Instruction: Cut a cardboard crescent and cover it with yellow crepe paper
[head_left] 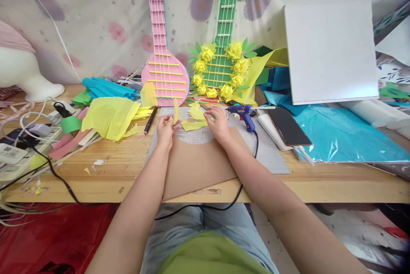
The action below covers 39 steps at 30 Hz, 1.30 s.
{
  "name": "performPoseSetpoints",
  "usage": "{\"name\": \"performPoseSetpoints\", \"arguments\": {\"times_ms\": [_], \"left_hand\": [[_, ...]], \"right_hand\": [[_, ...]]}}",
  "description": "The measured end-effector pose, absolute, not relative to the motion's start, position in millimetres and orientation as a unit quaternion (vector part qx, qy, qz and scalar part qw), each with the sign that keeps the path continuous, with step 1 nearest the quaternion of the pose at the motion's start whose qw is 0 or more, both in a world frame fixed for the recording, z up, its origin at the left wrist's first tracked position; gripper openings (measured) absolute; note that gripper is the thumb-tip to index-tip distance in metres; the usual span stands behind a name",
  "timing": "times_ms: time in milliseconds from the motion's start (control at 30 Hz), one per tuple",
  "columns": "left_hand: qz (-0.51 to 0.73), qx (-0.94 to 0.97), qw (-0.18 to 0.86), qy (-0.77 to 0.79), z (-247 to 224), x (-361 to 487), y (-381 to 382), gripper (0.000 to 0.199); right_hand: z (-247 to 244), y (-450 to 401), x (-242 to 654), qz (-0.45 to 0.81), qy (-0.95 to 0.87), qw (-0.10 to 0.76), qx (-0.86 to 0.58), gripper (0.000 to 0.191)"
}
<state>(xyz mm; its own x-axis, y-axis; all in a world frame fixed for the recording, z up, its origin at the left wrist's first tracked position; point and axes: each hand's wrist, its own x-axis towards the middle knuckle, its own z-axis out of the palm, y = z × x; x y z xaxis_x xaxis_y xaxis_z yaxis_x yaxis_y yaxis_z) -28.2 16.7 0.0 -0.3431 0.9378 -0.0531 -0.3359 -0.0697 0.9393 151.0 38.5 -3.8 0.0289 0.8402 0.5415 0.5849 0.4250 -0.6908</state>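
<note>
My left hand (165, 131) pinches a curved strip of yellow crepe paper (176, 111) that stands up from the fingers. My right hand (218, 123) is low over the cutting mat, its fingers bent around a thin, pointed object (203, 105) that they mostly cover; I cannot make out its kind. Yellow paper scraps (194, 125) lie on the mat between both hands. A blue glue gun (244, 116) rests just right of my right hand. Beneath my forearms is a brown cardboard sheet (198, 167) with a curved cut-out at its far edge.
A pink paper instrument (165, 69) and a green one (221, 64) with yellow flowers stand at the back. A black marker (150, 120) and yellow crepe paper (109, 116) lie left. A phone (288, 126) sits right. The glue gun's black cord (238, 192) hangs over the table edge.
</note>
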Motion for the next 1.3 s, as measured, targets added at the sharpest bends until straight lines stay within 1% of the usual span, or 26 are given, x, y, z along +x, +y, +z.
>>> {"name": "performPoseSetpoints", "arguments": {"times_ms": [100,167,233,333,400,467,600,733,800,867,967,1067,1167,1300], "left_hand": [[0.583,0.426,0.515,0.462,-2,-20,12,0.019],[0.536,0.482,0.532,0.444,-3,-15,9,0.02],[0.521,0.502,0.531,0.441,-4,-12,8,0.02],[0.518,0.508,0.508,0.465,-6,-11,7,0.018],[0.519,0.51,0.49,0.48,-8,-11,8,0.018],[0.517,0.52,0.478,0.484,-10,-11,9,0.021],[0.503,0.542,0.458,0.493,-15,-11,11,0.027],[0.502,0.573,0.394,0.514,-16,-15,11,0.019],[0.515,0.555,0.39,0.524,-13,-18,12,0.015],[0.546,0.498,0.406,0.537,-6,-23,15,0.012],[0.603,0.399,0.401,0.562,13,-33,27,0.01],[0.625,0.342,0.388,0.585,28,-43,48,0.013],[0.587,0.388,0.333,0.628,30,-52,70,0.016],[0.489,0.492,0.254,0.675,18,-69,94,0.013]], "right_hand": [[-5,27,140,0.188,-0.702,0.474,-0.497,0.022],[-7,23,134,0.242,-0.67,0.474,-0.517,0.024],[-7,20,131,0.296,-0.636,0.492,-0.515,0.023],[-4,18,133,0.381,-0.604,0.532,-0.456,0.022],[-1,17,134,0.415,-0.598,0.54,-0.423,0.023],[0,17,133,0.425,-0.604,0.529,-0.418,0.022],[-3,19,131,0.439,-0.586,0.504,-0.458,0.021],[-6,23,132,0.445,-0.547,0.517,-0.485,0.02],[-7,24,134,0.447,-0.537,0.522,-0.489,0.02],[-8,25,137,0.438,-0.535,0.518,-0.503,0.021],[-8,24,140,0.382,-0.571,0.482,-0.544,0.021],[-6,22,141,0.321,-0.627,0.405,-0.583,0.023],[-3,17,140,0.296,-0.693,0.314,-0.578,0.027],[2,10,139,0.25,-0.795,0.225,-0.504,0.016]]}}
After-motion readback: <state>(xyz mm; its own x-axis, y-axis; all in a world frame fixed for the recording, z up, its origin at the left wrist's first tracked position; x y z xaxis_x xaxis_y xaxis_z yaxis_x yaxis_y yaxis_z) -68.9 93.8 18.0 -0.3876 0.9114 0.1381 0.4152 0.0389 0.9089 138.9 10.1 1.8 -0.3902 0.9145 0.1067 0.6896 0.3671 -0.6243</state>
